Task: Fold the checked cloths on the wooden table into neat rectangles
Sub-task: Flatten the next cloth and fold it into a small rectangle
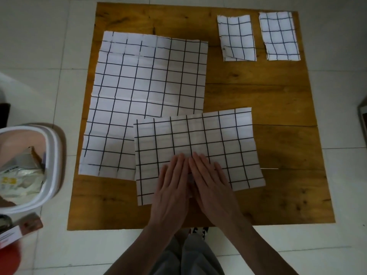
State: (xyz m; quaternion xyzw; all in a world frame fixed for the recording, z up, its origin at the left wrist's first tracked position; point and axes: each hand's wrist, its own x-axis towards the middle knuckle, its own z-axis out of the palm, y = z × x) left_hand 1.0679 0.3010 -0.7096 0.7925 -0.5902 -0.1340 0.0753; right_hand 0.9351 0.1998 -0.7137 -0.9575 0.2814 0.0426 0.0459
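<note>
From the head camera, the left hand [172, 181] and right hand [210, 181] lie flat, side by side and touching, fingers straight, palms pressing the near middle of a half-folded checked cloth [198, 139] at the table's [278, 96] near edge. This cloth overlaps the corner of a larger spread cloth [147, 92] to the left. Two small folded cloths [236, 38] [279, 36] lie at the far right corner, well apart from the hands.

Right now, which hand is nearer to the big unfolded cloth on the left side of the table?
Left. The left hand lies just right of the unfolded cloth; the right hand rests farther right.
</note>
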